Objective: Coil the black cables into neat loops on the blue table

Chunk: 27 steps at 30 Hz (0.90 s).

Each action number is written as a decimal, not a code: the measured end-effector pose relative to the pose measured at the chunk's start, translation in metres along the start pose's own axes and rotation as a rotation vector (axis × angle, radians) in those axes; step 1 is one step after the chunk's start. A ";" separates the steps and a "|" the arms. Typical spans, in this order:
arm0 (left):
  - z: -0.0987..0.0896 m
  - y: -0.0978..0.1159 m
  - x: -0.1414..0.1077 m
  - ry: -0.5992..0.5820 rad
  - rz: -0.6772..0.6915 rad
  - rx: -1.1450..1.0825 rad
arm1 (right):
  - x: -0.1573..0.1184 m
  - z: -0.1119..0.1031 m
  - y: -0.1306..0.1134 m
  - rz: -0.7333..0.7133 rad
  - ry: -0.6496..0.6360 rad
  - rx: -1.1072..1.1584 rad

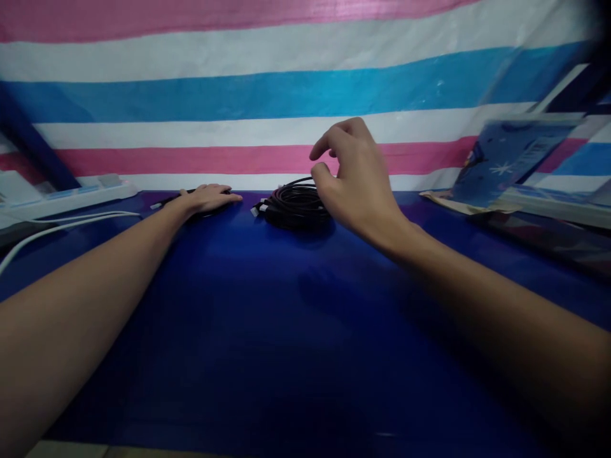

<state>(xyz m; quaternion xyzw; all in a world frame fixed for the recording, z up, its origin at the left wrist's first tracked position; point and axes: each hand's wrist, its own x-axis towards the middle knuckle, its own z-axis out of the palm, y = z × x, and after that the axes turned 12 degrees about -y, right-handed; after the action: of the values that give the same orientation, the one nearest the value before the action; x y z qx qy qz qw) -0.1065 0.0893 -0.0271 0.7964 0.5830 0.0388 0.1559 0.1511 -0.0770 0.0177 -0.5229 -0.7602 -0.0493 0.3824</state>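
Observation:
Toward the back of the blue table [238,331] lies a coil of black cables [296,207], with pale connector ends sticking out at its left. My right hand [356,172] is raised just right of the coil, apart from it. Its fingers are bent, with a gap between thumb and forefinger and nothing in it. Farther left, my left hand [210,197] lies flat, palm down, over a dark thing that is mostly covered. A black cable end [157,205] with a pale tip pokes out to the left of this hand.
A white power strip [71,202] and a white cord [62,226] lie at the left. On the right, a blue printed booklet [510,159] leans near a stack of flat items [563,203]. A striped sheet [267,95] hangs behind the table.

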 end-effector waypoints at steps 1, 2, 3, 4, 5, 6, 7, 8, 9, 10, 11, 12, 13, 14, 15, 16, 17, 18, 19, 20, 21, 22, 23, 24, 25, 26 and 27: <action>-0.001 0.003 -0.006 -0.028 -0.022 0.016 | 0.000 0.000 0.000 -0.004 0.000 -0.006; -0.001 0.006 -0.012 -0.056 -0.045 0.032 | 0.001 -0.001 0.001 -0.010 -0.001 -0.016; -0.001 0.008 -0.016 -0.080 -0.064 0.043 | 0.001 0.000 0.003 -0.014 -0.004 -0.031; -0.002 0.010 -0.019 -0.097 -0.077 0.049 | 0.002 0.000 0.006 -0.014 -0.010 -0.053; -0.001 0.012 -0.021 -0.108 -0.085 0.055 | 0.003 0.001 0.011 -0.006 -0.021 -0.075; -0.001 0.012 -0.022 -0.110 -0.092 0.060 | 0.004 0.001 0.018 0.015 -0.034 -0.090; 0.000 0.013 -0.022 -0.104 -0.097 0.067 | 0.005 0.002 0.025 0.052 -0.047 -0.095; 0.001 0.013 -0.023 -0.088 -0.098 0.076 | 0.006 0.004 0.033 0.109 -0.061 -0.089; 0.001 0.012 -0.024 -0.064 -0.096 0.083 | 0.007 0.005 0.042 0.188 -0.073 -0.065; 0.001 0.012 -0.025 -0.034 -0.096 0.088 | 0.008 0.006 0.051 0.278 -0.089 -0.029; 0.001 0.013 -0.027 0.021 -0.087 0.104 | 0.009 0.007 0.059 0.374 -0.111 0.012; 0.000 0.015 -0.030 0.111 -0.063 0.136 | 0.009 0.008 0.066 0.457 -0.139 0.052; -0.001 0.020 -0.033 0.225 -0.027 0.175 | 0.010 0.008 0.072 0.511 -0.172 0.082; -0.002 0.027 -0.036 0.351 0.020 0.196 | 0.010 0.009 0.077 0.545 -0.206 0.110; -0.002 0.037 -0.039 0.481 0.071 0.201 | 0.011 0.010 0.080 0.559 -0.233 0.132; -0.002 0.050 -0.042 0.564 0.110 0.156 | 0.011 0.010 0.081 0.564 -0.249 0.149; 0.000 0.066 -0.044 0.602 0.130 0.056 | 0.012 0.011 0.081 0.568 -0.253 0.168; 0.004 0.084 -0.045 0.603 0.128 -0.030 | 0.013 0.012 0.080 0.570 -0.247 0.186; 0.010 0.102 -0.046 0.570 0.151 -0.068 | 0.014 0.013 0.079 0.568 -0.233 0.202; 0.017 0.118 -0.046 0.508 0.200 -0.097 | 0.014 0.014 0.077 0.563 -0.221 0.219; 0.024 0.133 -0.045 0.378 0.237 -0.145 | 0.014 0.016 0.075 0.557 -0.220 0.239; 0.032 0.145 -0.044 0.259 0.256 -0.110 | 0.013 0.017 0.073 0.552 -0.229 0.263; 0.040 0.153 -0.043 0.183 0.279 -0.031 | 0.013 0.018 0.073 0.552 -0.247 0.290; 0.045 0.157 -0.043 0.163 0.288 -0.023 | 0.012 0.019 0.072 0.557 -0.267 0.319; 0.049 0.158 -0.044 0.156 0.300 -0.004 | 0.011 0.020 0.073 0.562 -0.281 0.346; 0.052 0.157 -0.045 0.178 0.311 -0.017 | 0.011 0.022 0.073 0.566 -0.287 0.372; 0.053 0.154 -0.047 0.217 0.308 -0.063 | 0.011 0.023 0.074 0.565 -0.280 0.394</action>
<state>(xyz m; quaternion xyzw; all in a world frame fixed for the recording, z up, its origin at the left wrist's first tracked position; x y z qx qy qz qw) 0.0326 -0.0072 -0.0262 0.8622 0.4659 0.1661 0.1089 0.1989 -0.0243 -0.0151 -0.6302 -0.6257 0.2774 0.3667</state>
